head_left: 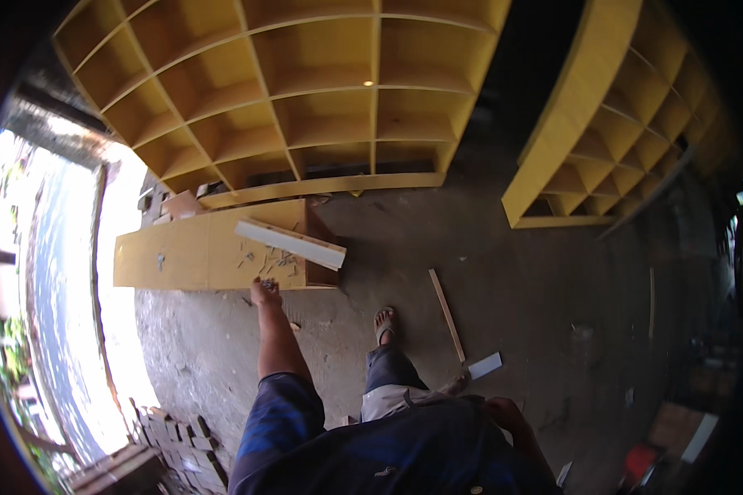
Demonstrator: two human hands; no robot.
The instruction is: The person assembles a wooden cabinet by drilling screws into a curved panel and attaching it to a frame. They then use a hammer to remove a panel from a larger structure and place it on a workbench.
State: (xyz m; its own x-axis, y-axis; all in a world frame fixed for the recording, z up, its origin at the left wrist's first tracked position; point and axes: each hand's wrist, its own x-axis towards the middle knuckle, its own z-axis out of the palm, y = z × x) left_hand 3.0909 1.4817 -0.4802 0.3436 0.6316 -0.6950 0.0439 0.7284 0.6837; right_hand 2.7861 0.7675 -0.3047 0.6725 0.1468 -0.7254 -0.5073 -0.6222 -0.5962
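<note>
Low in the frame the right hand (504, 410) rests at the hip, its grip impossible to tell. Mid-frame, the left hand (265, 290) reaches the yellow cabinet's (182, 257) edge, closed on something small. A white strip (291, 242) and scraps lie on top, apparently unfinished. Red and white packages (677, 437) sit lower right. Yellow shelves (305, 107) stand beyond.

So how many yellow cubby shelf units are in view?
2: one large shelf unit upright behind the low yellow cabinet, another shelf unit at right, partly cut off by shadow.
</note>
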